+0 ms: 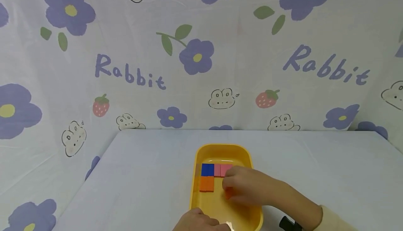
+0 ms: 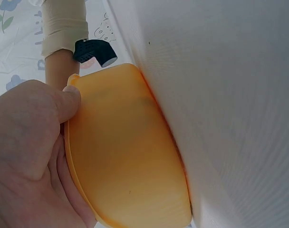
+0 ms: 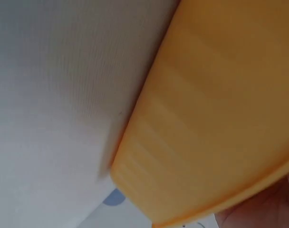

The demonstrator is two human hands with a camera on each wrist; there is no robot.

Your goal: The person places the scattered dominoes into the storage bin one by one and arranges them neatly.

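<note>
A yellow tray [image 1: 195,189] stands on the white table in the head view. Inside it, a blue square [image 1: 207,169] lies above an orange square [image 1: 206,183], with pink pieces [image 1: 220,170] to the right of the blue. My right hand [image 1: 247,185] reaches into the tray from the right and pinches an orange-red piece [image 1: 228,192], mostly hidden by the fingers. At the tray's near end my left hand [image 1: 201,221] grips the rim; the left wrist view shows its thumb on the edge. In the right wrist view, the tray's outer wall [image 3: 220,109] hides most of the right hand.
White cloth covers the table [image 1: 151,175]. Behind it hangs a curtain [image 1: 239,70] printed with flowers, rabbits and strawberries. A black device [image 1: 289,224] sits at the right wrist, beside the tray's near right corner.
</note>
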